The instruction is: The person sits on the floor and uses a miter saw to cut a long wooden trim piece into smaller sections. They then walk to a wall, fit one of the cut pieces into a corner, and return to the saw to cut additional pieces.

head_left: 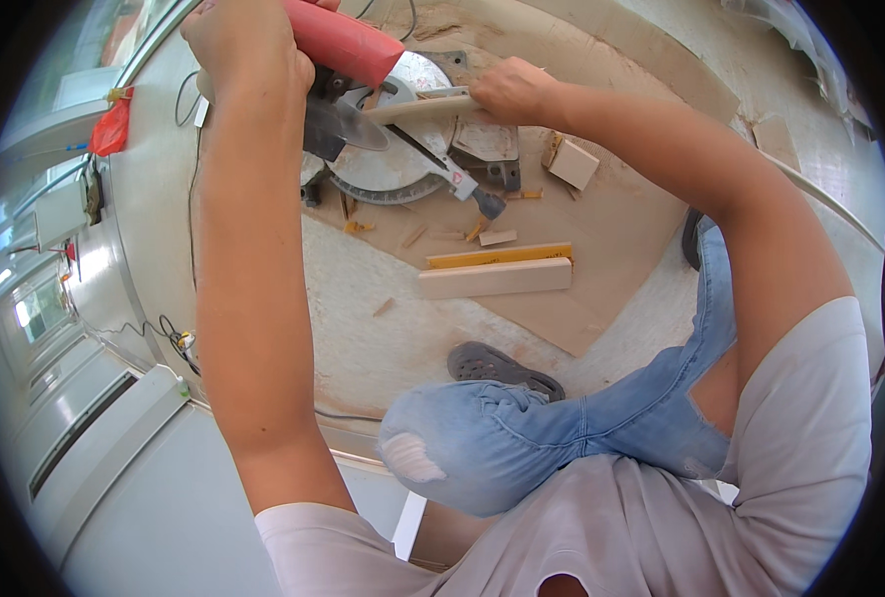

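My left hand (248,45) is closed at the top left on a miter saw (348,42) with a red body; the handle under my fingers is mostly hidden. Below the red body, the grey blade guard (358,127) hangs over the round metal saw table (388,169). Across that table lies a pale wooden strip (427,107), its left end beside the guard. My right hand (514,92) has its fingers wrapped round the strip's right end. Whether the blade touches the wood I cannot tell.
Pale and yellow-edged wood strips (497,279) lie on the cardboard (601,269) covering the floor. A short wood block (572,164) sits right of the saw, among several offcuts. My shoe (502,368) is nearby. A red bag (111,126) hangs at the left, near cables.
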A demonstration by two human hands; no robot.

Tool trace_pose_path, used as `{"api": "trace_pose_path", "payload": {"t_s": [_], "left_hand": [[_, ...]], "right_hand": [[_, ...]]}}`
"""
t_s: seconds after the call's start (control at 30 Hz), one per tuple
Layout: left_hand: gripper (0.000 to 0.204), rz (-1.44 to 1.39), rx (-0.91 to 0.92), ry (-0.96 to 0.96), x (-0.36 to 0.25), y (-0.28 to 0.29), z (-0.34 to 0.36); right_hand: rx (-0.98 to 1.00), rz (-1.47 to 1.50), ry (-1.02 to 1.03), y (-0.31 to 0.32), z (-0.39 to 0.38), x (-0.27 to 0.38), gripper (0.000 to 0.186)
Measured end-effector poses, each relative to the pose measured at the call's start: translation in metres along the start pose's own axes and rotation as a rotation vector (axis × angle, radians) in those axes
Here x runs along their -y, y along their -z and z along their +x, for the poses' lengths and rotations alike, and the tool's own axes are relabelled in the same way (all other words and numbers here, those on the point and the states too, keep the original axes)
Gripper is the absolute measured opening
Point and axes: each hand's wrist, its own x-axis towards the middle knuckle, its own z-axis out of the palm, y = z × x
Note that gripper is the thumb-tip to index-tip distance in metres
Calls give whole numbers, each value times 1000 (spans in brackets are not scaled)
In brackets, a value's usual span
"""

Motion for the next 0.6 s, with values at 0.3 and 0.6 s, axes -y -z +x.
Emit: {"api": "trace_pose_path", "payload": {"t_s": [0.3,0.6], "left_hand": [[50,64,7,-146,19,-13,-70],[43,39,40,-175,78,-23,-124]], "right_hand": [[-21,44,-2,-1,1,0,23],[46,36,-19,-1,5,-2,24]]}}
